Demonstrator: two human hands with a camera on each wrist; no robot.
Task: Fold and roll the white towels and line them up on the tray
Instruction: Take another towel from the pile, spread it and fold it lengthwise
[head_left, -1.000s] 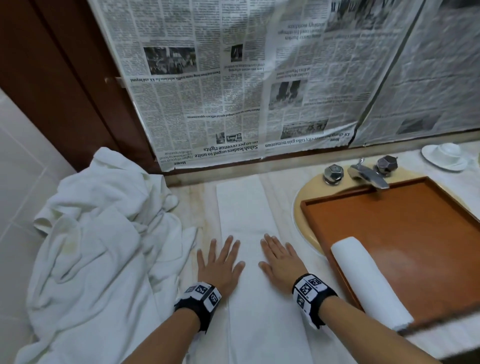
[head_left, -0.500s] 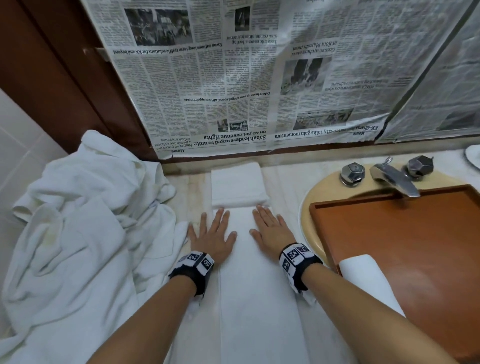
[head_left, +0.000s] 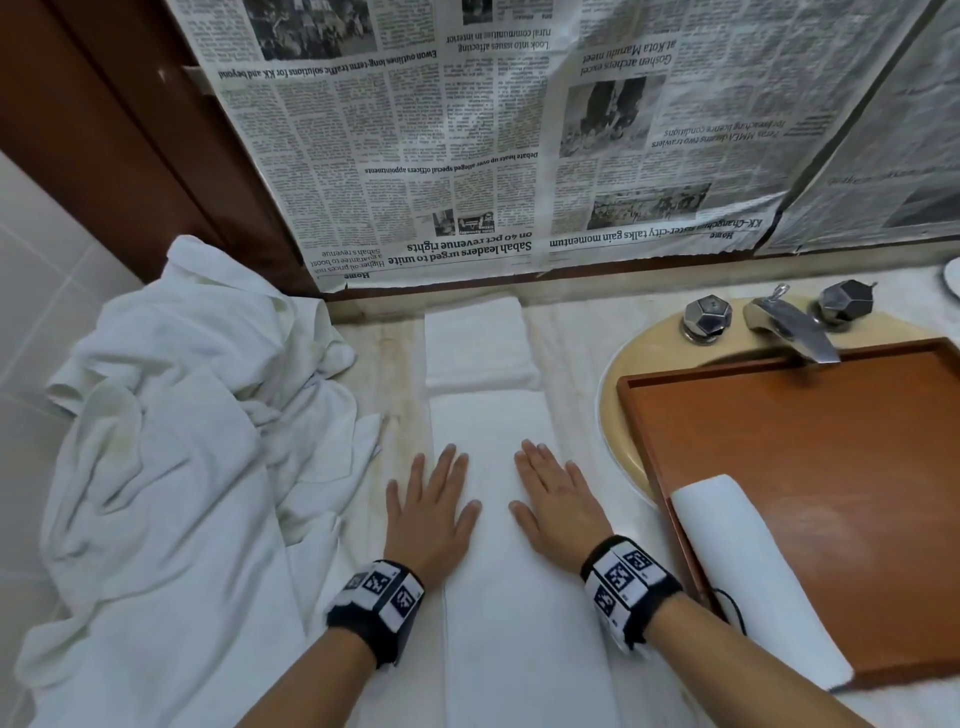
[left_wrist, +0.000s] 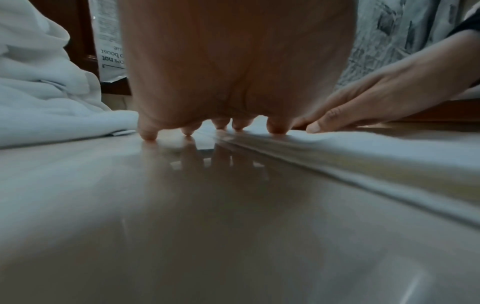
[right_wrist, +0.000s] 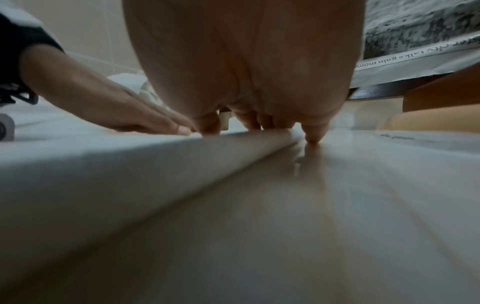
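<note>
Smoothing the folded towel (head_left: 498, 519) left of the tray (head_left: 810, 467), my left hand (head_left: 428, 512) and right hand (head_left: 558, 506) press flat, fingers spread, holding nothing; its far end now lies doubled back; rolling looks next.

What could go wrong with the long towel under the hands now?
1. The left hand lies half off the folded towel strip, fingers on the shiny countertop; pressing unevenly may skew the strip.
2. The towel pile sits close beside the strip, so a loose edge could get caught in the roll.
3. The rolled towel overhangs the tray rim; an elbow might knock it.
</note>
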